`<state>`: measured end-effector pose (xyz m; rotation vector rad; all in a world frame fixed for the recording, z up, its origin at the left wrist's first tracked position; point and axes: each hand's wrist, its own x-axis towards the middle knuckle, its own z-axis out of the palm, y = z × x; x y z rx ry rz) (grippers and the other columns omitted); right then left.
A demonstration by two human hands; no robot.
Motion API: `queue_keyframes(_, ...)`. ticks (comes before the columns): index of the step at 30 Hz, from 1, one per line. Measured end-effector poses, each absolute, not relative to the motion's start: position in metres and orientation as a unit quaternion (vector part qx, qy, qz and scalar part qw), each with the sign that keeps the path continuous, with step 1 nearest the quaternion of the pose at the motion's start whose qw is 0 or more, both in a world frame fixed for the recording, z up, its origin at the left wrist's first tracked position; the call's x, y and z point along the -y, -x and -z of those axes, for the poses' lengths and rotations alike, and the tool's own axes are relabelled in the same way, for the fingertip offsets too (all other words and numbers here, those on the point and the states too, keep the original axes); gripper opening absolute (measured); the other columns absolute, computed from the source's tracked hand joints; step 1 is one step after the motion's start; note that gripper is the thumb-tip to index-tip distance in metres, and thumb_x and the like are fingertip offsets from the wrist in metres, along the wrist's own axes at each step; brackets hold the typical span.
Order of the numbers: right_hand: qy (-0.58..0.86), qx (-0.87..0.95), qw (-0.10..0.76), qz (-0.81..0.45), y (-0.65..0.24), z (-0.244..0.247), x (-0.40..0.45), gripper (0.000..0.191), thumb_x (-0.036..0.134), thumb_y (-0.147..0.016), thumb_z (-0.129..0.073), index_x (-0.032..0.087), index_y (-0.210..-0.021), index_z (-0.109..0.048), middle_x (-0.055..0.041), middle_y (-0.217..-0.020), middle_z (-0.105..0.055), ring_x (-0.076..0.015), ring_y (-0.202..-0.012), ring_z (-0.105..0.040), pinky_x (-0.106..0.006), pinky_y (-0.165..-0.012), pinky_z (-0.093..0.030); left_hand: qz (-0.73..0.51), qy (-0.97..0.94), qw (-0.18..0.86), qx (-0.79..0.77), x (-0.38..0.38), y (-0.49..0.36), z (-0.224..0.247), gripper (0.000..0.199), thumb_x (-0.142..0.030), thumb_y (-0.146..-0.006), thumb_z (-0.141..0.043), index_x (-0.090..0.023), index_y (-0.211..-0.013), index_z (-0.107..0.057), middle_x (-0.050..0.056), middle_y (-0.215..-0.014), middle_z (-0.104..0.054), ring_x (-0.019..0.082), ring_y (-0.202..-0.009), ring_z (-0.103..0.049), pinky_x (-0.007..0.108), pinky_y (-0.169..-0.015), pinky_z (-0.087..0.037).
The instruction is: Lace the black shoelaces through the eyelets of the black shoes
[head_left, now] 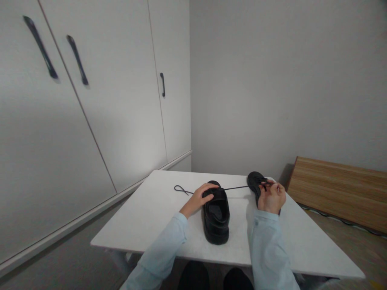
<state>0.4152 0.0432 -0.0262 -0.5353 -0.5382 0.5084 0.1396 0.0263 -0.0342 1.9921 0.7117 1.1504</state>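
Observation:
A black lace-up shoe (216, 219) stands upright on the white table, its heel toward me. My left hand (199, 198) rests on its left upper side near the tongue, fingers laid across the front. From this shoe a black shoelace (237, 187) runs taut to the right, where my right hand (272, 198) pinches its end, raised. Behind that hand lies a second black shoe (254, 179), partly hidden by the hand and wrist. On the left, a loose loop of lace (180, 188) lies on the tabletop.
The white table (145, 225) has its front edge close to my knees. White cabinets (121, 100) with dark handles stand along the left. A wood-grain panel (338, 189) is on the right, with a dark cable on the floor along it. A grey wall rises behind.

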Motion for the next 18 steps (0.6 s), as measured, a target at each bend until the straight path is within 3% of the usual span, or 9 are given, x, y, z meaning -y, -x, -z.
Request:
queue_keyframes(4, 0.227, 0.309, 0.887, -0.256, -0.408, 0.020, -0.039, 0.031, 0.040, -0.075, -0.068, 0.024, -0.087, -0.045, 0.0061, -0.071, -0.063, -0.0120, -0.061, -0.064, -0.029, -0.061, -0.051, -0.440, -0.794, 0.321, -0.272, -0.030, -0.148, 0.039, 0.037, -0.030, -0.089, -0.048, -0.024, -0.124, -0.060, 0.008, -0.133, -0.050, 0.025, -0.128, -0.042, 0.041, -0.112, -0.026)
queue_keyframes(11, 0.254, 0.355, 0.856, -0.278, -0.401, 0.020, -0.038, 0.031, 0.044, -0.076, -0.067, 0.025, -0.088, -0.046, 0.0109, -0.063, -0.053, -0.0082, -0.052, -0.055, -0.034, -0.063, -0.055, -0.387, -0.835, 0.244, -0.307, -0.031, -0.160, 0.041, 0.044, -0.017, -0.086, -0.040, -0.030, -0.122, -0.062, 0.004, -0.140, -0.043, 0.023, -0.130, -0.036, 0.041, -0.114, -0.021)
queue_keyframes(18, 0.423, 0.510, 0.714, -0.226, -0.394, 0.027, -0.043, 0.032, 0.044, -0.069, -0.072, 0.016, -0.082, -0.064, -0.0007, -0.069, -0.063, -0.0132, -0.060, -0.058, -0.029, -0.061, -0.049, -0.418, -0.826, 0.208, -0.316, -0.029, -0.156, 0.038, 0.029, -0.024, -0.086, -0.049, -0.026, -0.104, -0.071, 0.006, -0.120, -0.055, 0.023, -0.118, -0.046, 0.040, -0.108, -0.031)
